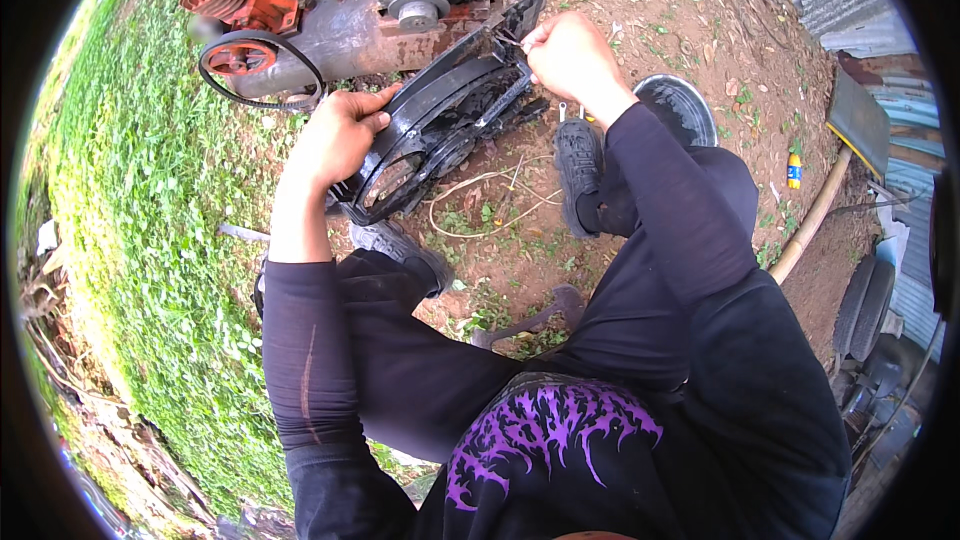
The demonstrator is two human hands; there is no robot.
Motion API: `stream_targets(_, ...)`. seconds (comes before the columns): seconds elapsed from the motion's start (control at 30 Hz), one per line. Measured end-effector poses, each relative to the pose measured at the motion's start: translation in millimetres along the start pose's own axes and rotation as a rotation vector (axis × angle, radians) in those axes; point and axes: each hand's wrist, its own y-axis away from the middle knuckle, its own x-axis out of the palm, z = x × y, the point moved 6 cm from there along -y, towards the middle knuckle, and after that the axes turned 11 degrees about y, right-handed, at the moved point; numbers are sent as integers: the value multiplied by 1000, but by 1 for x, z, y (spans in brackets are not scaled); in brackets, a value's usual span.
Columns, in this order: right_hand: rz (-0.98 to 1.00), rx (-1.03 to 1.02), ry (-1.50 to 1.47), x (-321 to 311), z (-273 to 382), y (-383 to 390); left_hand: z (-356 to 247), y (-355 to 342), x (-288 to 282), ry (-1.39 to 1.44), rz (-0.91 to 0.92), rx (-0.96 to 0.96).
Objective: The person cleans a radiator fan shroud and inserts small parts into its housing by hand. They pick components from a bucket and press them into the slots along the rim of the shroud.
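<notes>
A black fan shroud (440, 105) with a round ring and a frame stands tilted in front of me, between my feet and a rusty compressor. My left hand (345, 135) is closed on its near left rim, thumb on top. At the upper right corner of the shroud, my right hand (570, 55) is closed in a pinch. Something thin, like a wire, shows at its fingertips, but I cannot make out what it is. Part of the shroud's lower side lies in shadow.
Beyond the shroud lies the compressor tank (350, 35) with a red pump (240, 5) and belt. A black basin (690, 105) sits by my right leg. A cord (440, 215) and a rusty metal tool (535, 320) lie on the soil. Tyres (865, 310) stand right, near a wooden-handled shovel (815, 210).
</notes>
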Motion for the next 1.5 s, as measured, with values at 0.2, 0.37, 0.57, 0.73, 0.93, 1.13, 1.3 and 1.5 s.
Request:
stream_targets(0.2,-53,18,-227,3,-12,-5,-2,-2,3,12,-5,19)
stream_targets(0.37,-11,-9,97,-3,-3,-7,5,-3,0,9,-32,58)
stream_targets(0.57,-237,-148,139,-3,-8,-14,-1,-1,2,9,1,-6)
stream_targets(0.73,-208,-199,70,-13,2,-10,5,-2,-1,25,-37,88)
stream_targets(0.93,-266,-221,83,-5,-1,-10,-4,1,2,-20,7,-30)
stream_targets(1.13,-247,-218,57,-11,-3,-13,4,-2,1,44,-7,-17)
stream_targets(1.3,-237,-198,110,-6,-4,-10,1,-3,2,-6,2,2)
stream_targets(1.5,-95,-81,247,-20,8,-3,3,0,-1,-3,-10,-1)
